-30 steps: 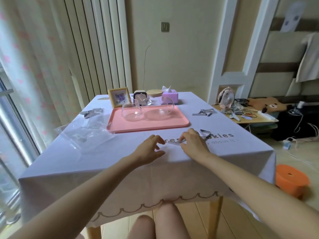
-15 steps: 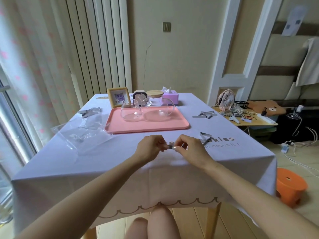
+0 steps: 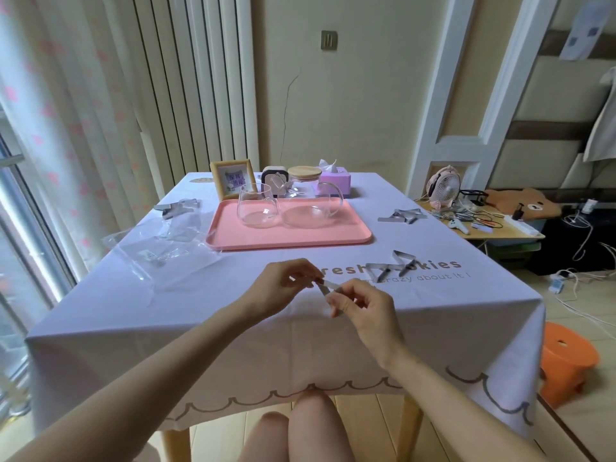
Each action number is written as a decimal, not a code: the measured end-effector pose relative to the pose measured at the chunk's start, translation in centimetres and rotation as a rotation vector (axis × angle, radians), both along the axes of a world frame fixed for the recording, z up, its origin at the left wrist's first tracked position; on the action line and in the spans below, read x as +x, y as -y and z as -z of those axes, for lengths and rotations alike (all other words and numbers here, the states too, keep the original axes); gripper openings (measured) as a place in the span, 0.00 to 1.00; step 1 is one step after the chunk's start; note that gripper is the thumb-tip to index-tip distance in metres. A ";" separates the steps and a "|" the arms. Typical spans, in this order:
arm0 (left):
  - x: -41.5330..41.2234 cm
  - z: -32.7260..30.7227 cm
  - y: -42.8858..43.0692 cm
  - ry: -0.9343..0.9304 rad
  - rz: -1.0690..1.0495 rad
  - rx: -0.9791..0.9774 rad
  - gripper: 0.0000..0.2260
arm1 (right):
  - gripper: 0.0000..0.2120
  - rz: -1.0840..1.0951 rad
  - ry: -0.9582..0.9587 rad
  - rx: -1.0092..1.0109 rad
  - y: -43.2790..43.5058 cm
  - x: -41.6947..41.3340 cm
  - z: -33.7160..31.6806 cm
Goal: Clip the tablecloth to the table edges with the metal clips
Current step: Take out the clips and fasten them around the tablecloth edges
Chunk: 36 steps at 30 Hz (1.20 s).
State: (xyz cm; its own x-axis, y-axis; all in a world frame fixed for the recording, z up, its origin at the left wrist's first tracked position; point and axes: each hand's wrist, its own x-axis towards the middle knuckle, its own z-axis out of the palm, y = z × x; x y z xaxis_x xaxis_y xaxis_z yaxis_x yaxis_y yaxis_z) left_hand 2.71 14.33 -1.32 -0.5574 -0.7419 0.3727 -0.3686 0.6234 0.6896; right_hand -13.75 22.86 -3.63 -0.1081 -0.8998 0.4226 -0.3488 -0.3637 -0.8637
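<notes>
Two hands hold one clip above the near edge of the worktop: the left hand pinches its far end, the right hand is clamped on its near end, fingers closed around the metal. The cloth lies flat over the top and hangs down the near side; no clip looks fitted to an edge yet.

The clip is thin and springy, so it may slip from the fingertips or snap shut on a finger if it is pried open unevenly. Pushed on at an angle, it could bunch the cloth or drag it, and a hard tug might shift the tray and its glass cups.

More clips lie loose: a pair just right of the hands, some at the right edge, others at the left by a clear bag. Beyond the tray stand a frame and tissue box. Curtains hang left; a stool sits on the floor right.
</notes>
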 end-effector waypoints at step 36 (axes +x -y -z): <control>0.7 4.9 -0.8 0.257 -0.007 -0.465 0.16 | 0.14 0.237 0.313 0.060 -2.9 4.8 6.2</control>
State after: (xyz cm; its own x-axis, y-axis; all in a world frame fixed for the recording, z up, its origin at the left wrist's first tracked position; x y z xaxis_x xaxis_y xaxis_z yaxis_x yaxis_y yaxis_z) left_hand 3.41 15.17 -6.22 -0.6695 -0.5349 0.5155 -0.4944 0.8387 0.2281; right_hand -8.92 25.80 -9.83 -0.4307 -0.8569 0.2834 -0.1336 -0.2500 -0.9590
